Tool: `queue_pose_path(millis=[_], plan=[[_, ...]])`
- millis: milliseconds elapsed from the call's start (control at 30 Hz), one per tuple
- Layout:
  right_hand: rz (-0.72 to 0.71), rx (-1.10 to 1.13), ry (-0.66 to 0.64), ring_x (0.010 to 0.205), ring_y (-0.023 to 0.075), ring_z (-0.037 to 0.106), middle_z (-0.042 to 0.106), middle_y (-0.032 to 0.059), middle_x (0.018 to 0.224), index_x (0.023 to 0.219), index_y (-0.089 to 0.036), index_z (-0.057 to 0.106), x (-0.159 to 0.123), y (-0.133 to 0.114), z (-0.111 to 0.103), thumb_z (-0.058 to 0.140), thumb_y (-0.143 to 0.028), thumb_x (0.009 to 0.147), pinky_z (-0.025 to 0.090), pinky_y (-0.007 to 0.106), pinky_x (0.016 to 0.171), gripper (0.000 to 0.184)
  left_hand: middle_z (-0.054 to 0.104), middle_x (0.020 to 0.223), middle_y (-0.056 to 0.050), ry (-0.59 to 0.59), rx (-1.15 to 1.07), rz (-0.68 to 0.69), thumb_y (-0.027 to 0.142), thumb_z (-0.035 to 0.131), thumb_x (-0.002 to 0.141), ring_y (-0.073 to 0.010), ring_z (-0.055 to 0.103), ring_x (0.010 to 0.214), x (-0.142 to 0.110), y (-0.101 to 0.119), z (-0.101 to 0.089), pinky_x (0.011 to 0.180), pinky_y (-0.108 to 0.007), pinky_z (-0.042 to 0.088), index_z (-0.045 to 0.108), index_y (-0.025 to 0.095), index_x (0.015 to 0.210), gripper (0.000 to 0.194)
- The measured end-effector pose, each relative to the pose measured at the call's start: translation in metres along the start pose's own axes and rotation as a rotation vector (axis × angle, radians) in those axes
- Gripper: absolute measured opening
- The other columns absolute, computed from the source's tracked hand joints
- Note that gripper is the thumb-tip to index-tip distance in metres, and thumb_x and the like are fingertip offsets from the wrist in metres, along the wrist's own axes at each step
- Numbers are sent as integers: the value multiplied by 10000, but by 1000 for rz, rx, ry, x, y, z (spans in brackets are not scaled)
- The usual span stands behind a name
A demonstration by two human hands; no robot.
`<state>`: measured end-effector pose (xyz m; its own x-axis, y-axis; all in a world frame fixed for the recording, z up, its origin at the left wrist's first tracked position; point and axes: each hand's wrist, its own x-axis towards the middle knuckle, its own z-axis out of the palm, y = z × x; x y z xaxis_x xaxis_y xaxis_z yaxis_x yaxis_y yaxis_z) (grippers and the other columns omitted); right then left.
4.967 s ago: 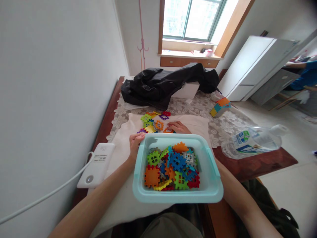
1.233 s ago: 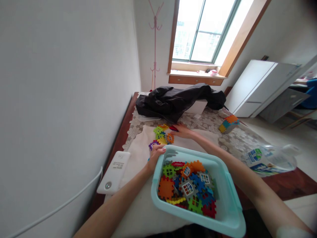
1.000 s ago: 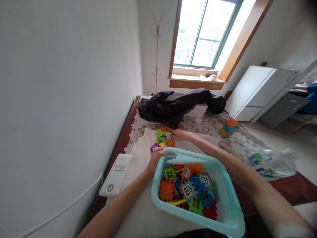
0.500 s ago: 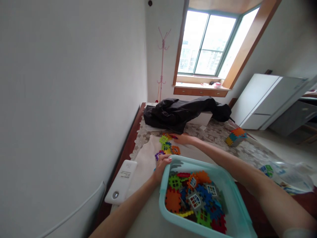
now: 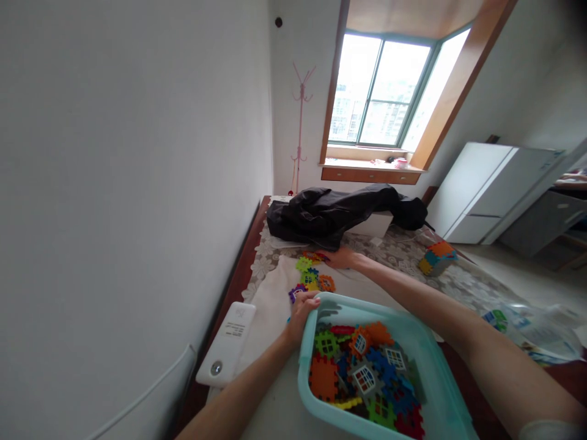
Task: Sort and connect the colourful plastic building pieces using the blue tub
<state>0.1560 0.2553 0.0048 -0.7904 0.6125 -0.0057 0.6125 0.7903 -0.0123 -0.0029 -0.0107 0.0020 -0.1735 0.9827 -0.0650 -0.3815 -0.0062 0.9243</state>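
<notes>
Small room, white wall close on your left, window [image 5: 383,91] at the far end with a wooden sill, a pink coat stand [image 5: 300,131] in the corner. White cabinet [image 5: 490,192] off to the right. The worktop [image 5: 238,269] is dark red wood, covered by a lace cloth [image 5: 403,253] and, nearer you, a plain white cloth [image 5: 270,305]. A black garment [image 5: 339,211] lies heaped at the far end. A white power bank [image 5: 227,345] sits at the left edge, cable trailing off. A small block house [image 5: 437,257] stands on the lace, well apart to the right; a plastic bottle [image 5: 534,324] lies further right.

Your left hand [image 5: 303,305] has its grip closed on the near-left rim of the teal tub [image 5: 440,391], which holds a jumble of coloured blocks [image 5: 362,376]. Your right hand [image 5: 342,258] reaches far out, lying flat beside the loose blocks [image 5: 312,275] on the white cloth; whether its grip is apart or together, you cannot tell from here.
</notes>
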Motion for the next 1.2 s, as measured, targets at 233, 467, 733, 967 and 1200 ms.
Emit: queue_pose_path(millis=[233, 467, 733, 967, 1200], plan=[[-36, -110, 2, 1246, 342, 724, 706, 147, 1455, 1507, -227, 662, -9, 0, -3, 506, -361, 1067, 573, 478, 1126, 485, 712, 899, -83, -2, 25, -10, 438, 819, 734, -262, 636, 847, -6, 10, 2, 807, -385, 518, 750, 175, 883, 311], [114, -144, 53, 1262, 361, 729, 726, 195, 1412, 1473, -147, 690, -9, -11, -7, 496, -346, 1064, 573, 450, 1117, 494, 712, 1013, -110, 44, 32, -11, 477, 840, 719, -304, 655, 968, -3, 0, -3, 914, -435, 522, 756, 175, 925, 375], [53, -210, -7, 970, 354, 804, 815, 224, 1072, 1154, -109, 828, -41, 6, -58, 516, -320, 1009, 600, 423, 915, 404, 708, 1069, -125, 55, 43, -1, 479, 844, 740, -314, 653, 1040, 1, -10, -9, 978, -448, 513, 777, 168, 937, 374], [26, 229, 635, 659, 143, 700, 837, 89, 1027, 1224, -196, 770, -137, -21, -119, 543, -386, 1001, 567, 255, 687, 371, 697, 918, -83, 29, 27, -29, 495, 814, 729, -277, 637, 889, 2, -5, -1, 853, -411, 517, 770, 170, 905, 372], [-306, 489, 19, 1248, 192, 737, 727, 50, 1434, 1476, -375, 666, -203, -122, -159, 651, -457, 1039, 575, 298, 1098, 445, 716, 1002, -78, 62, 45, -12, 462, 828, 712, -300, 633, 1015, -2, 4, 1, 942, -407, 512, 761, 211, 863, 300]])
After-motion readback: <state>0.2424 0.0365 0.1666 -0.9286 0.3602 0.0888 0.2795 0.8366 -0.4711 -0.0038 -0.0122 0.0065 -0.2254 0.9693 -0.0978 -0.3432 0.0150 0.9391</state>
